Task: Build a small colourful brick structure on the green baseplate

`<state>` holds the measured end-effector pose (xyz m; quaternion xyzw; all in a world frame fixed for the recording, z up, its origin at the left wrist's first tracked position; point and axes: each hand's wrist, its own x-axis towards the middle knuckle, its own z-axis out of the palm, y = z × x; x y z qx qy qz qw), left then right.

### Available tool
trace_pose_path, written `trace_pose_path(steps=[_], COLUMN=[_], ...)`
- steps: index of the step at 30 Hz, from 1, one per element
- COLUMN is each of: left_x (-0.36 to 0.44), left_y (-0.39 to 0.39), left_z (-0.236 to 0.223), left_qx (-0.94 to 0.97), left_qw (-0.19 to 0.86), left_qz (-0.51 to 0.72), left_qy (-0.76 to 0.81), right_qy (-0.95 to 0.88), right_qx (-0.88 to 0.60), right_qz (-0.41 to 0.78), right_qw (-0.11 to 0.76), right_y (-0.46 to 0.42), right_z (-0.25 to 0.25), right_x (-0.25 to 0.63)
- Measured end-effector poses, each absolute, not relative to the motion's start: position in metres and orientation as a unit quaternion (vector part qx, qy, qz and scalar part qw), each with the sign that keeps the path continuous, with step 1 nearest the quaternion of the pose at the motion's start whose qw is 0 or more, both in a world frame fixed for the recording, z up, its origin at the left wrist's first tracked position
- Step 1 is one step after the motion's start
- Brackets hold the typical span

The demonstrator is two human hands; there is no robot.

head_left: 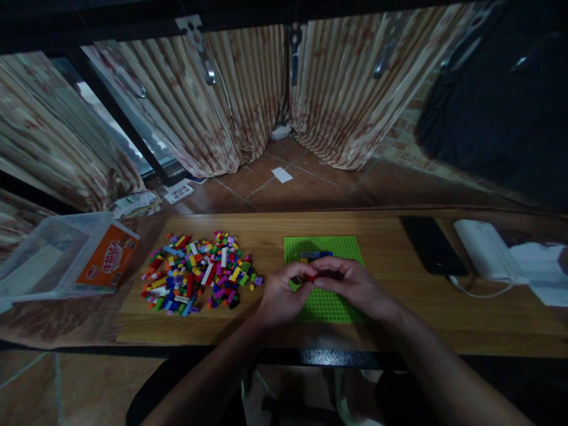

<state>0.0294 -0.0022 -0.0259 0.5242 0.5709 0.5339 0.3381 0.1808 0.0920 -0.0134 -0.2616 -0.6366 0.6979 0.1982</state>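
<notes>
Above the green studded baseplate (341,305), my left hand (286,293) and my right hand (350,284) meet at the fingertips. Between them is a small red toy brick (312,277), pinched by both hands and mostly covered by the fingers. Just beyond my fingers, a short row of blue, grey and yellow bricks (317,255) sits on the baseplate near its far side; my hands hide part of it. To the left of my left hand lies a loose pile of colourful toy bricks (199,272) on the wooden board.
A clear plastic bin (57,254) with an orange label stands at the far left. On the right lie a black phone (432,245), a white power bank (486,248) with a cable (479,294), and white paper (545,272). Curtains (248,94) hang beyond the table.
</notes>
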Motion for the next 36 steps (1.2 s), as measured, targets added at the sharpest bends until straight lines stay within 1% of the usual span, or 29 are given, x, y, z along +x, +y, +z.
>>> trace_pose_path(steps=[4, 7, 9, 13, 18, 25, 32, 36], left_x=[0.03, 0.028, 0.026, 0.026, 0.028, 0.029, 0.03, 0.031], left_y=[-0.004, -0.005, -0.005, -0.004, -0.004, -0.004, -0.003, -0.003], left_z=[-0.03, -0.031, -0.031, -0.032, -0.036, -0.04, -0.041, -0.045], left_qx=[0.541, 0.544, 0.56, 0.611, 0.648, 0.674, 0.68, 0.686], left_qw=[0.304, 0.289, 0.273, 0.221, 0.183, 0.163, 0.164, 0.152], left_qz=[0.47, 0.422, 0.399, 0.356, 0.321, 0.308, 0.296, 0.293], left_qy=[0.627, 0.665, 0.673, 0.672, 0.666, 0.652, 0.65, 0.648], right_qy=[-0.655, -0.706, -0.747, -0.801, -0.845, -0.856, -0.846, -0.848], right_qx=[-0.312, -0.381, -0.403, -0.358, -0.324, -0.296, -0.309, -0.319], right_qz=[0.654, 0.553, 0.487, 0.447, 0.378, 0.385, 0.403, 0.392], right_qw=[0.216, 0.224, 0.207, 0.175, 0.196, 0.178, 0.161, 0.16], right_y=[0.104, 0.114, 0.116, 0.108, 0.1, 0.099, 0.1, 0.103], right_z=[-0.019, -0.018, -0.018, -0.023, -0.033, -0.026, -0.023, -0.022], right_x=[0.193, 0.211, 0.22, 0.222, 0.214, 0.213, 0.216, 0.221])
